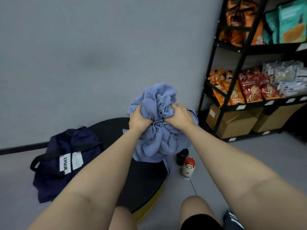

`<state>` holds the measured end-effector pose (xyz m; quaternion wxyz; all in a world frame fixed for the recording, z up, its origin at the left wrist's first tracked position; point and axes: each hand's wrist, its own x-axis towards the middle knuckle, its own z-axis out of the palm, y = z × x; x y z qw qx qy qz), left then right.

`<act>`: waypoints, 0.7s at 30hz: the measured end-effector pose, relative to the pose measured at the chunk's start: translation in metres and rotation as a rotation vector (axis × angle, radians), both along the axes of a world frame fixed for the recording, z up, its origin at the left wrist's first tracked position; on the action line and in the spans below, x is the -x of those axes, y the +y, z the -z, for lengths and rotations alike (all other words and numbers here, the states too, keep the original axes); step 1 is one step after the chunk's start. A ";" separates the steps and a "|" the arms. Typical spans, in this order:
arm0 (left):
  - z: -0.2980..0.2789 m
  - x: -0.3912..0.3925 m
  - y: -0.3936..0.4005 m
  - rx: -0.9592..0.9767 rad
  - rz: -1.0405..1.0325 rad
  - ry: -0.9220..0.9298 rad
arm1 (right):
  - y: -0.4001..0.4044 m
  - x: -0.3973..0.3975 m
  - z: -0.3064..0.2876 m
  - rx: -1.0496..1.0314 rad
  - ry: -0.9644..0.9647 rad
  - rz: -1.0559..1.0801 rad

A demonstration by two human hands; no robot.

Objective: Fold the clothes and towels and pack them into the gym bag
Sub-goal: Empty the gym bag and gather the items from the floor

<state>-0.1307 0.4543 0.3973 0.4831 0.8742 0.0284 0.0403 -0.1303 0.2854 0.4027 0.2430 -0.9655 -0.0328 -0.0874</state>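
Note:
A crumpled light-blue garment [157,136] is bunched up above a round black table [146,178]. My left hand [138,119] grips a fistful of it on the left side. My right hand [178,116] grips another bunch on the right, close beside the left. The cloth hangs down from both fists to the table top. A navy gym bag [54,165] with a white label and black handles sits on the floor to the left of the table, slumped against the wall.
A black bottle [181,156] and a white-and-red bottle [188,168] stand on the floor right of the table. A black shelf rack [232,80] with snack packets and cardboard boxes fills the right. A grey wall is ahead. My knees show at the bottom.

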 end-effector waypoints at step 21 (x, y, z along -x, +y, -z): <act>0.102 -0.033 0.154 -0.068 -0.205 0.220 | 0.150 -0.077 0.112 -0.057 0.196 -0.258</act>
